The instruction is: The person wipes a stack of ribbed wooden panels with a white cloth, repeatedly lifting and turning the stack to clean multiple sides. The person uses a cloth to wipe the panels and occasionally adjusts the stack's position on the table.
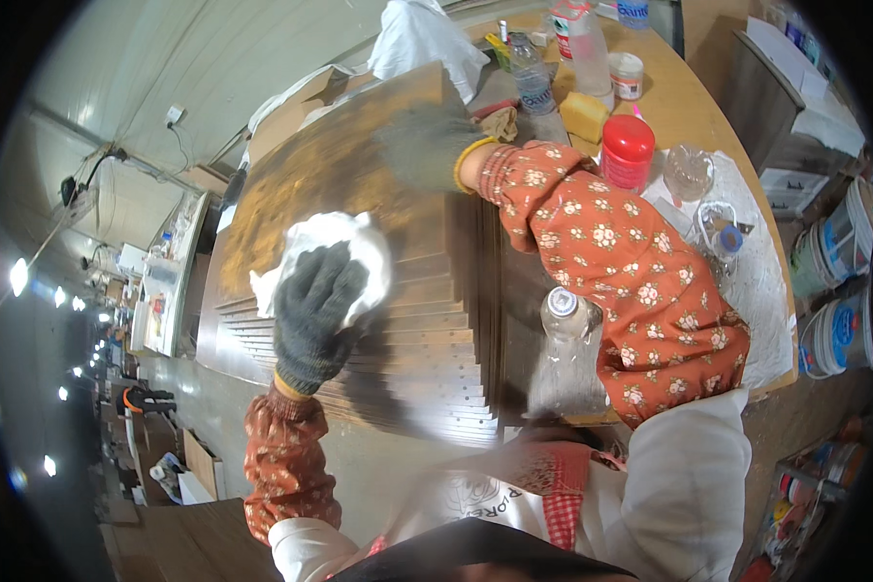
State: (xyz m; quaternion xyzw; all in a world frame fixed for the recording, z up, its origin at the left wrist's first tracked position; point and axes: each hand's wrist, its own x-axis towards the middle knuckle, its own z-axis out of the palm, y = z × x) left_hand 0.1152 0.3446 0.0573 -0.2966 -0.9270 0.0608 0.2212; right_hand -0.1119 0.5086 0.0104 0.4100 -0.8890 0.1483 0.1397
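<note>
A stack of dark brown wooden boards (pixel 427 359) lies on the workbench, the top board (pixel 330 165) streaked with yellowish dust or stain. My left hand (pixel 315 310), in a dark knit glove, presses a crumpled white cloth (pixel 339 242) onto the top board. My right hand (pixel 422 145), also gloved and blurred, rests flat on the far part of that board. Both arms wear orange flowered sleeves.
A clear plastic bottle (pixel 563 339) stands at the stack's right edge. On the round wooden table (pixel 689 107) are a red-lidded container (pixel 628 150), a yellow sponge (pixel 584 114), more bottles (pixel 532 73) and jars. Buckets (pixel 839 335) stand on the floor at right.
</note>
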